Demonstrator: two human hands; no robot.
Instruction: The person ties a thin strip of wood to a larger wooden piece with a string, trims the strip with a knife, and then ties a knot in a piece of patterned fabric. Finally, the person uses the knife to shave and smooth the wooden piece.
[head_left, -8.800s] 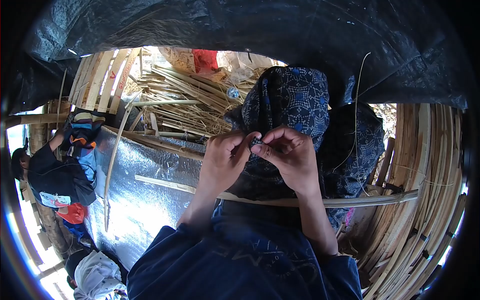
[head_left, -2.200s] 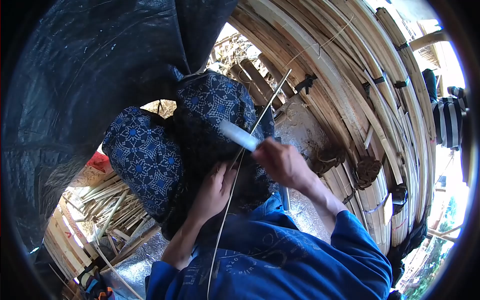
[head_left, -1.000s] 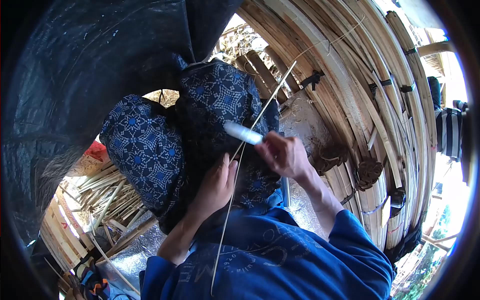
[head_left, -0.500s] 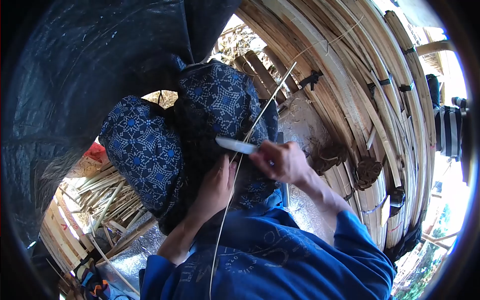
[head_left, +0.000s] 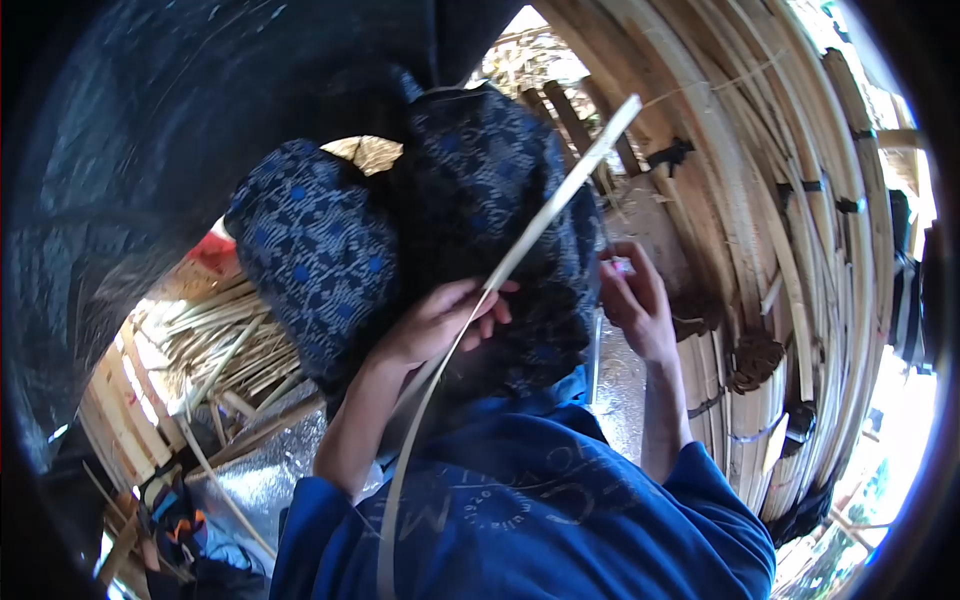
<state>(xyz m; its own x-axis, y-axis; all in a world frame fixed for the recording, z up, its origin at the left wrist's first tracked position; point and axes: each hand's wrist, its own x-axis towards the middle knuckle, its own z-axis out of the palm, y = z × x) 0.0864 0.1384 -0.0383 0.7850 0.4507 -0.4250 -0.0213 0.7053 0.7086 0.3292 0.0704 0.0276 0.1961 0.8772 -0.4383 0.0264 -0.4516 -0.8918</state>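
A long pale bamboo strip (head_left: 552, 208) runs slantwise across my lap, its broad end up over my right knee and its thin tail curving down past my shirt. My left hand (head_left: 440, 325) grips it near the middle, between thumb and fingers. Off to the right, beside my thigh, my right hand (head_left: 637, 300) is closed with curled fingers. A small pinkish spot shows at its fingertips, and I cannot tell what it holds. Dark patterned cloth (head_left: 320, 230) covers my knees beneath the strip.
Bundled bamboo slats (head_left: 740, 180) curve along the right side, tied with black bands. Left of my knees lies a heap of cut bamboo sticks (head_left: 220, 335). A dark plastic sheet (head_left: 130, 170) hangs at upper left. Shiny silver sheeting (head_left: 265, 490) covers the floor.
My right hand has moved away from the strip to the right, and the knife blade seen in it is no longer visible. The strip has turned its broad face up.
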